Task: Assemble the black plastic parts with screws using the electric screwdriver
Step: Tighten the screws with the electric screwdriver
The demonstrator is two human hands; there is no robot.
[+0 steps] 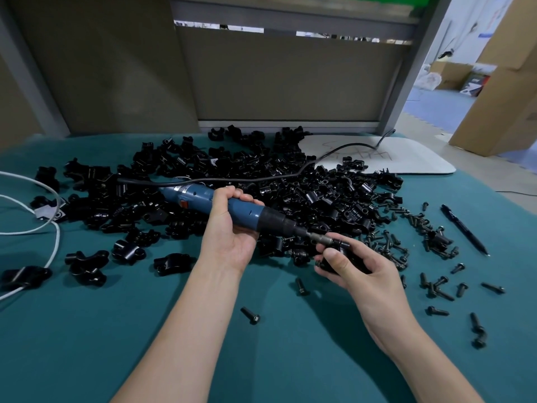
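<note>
Over a green desk [116, 330], the left hand [229, 228] grips one blue screwdriver [200, 199]. Its tip meets one black part [352, 257] pinched in the right hand [359, 273]. A pile of parts [261, 175], too many to count, lies beyond both grips, and loose screws [436, 286] lie to the right.

Teal-covered table [87, 330], grey partition [284, 82] behind, cardboard boxes [499, 91] on blue floor [436, 109]

Single view, head-worn, wide-angle; faces forward and steeply down over the teal table [87, 330]; both forearms enter from the bottom edge; left hand [232, 225] and right hand [357, 266] sit close to the lens, near centre; grey partition [276, 77] closes the far side; cardboard boxes [499, 82] show at the right margin; straight edges bow outward toward the corners.
</note>
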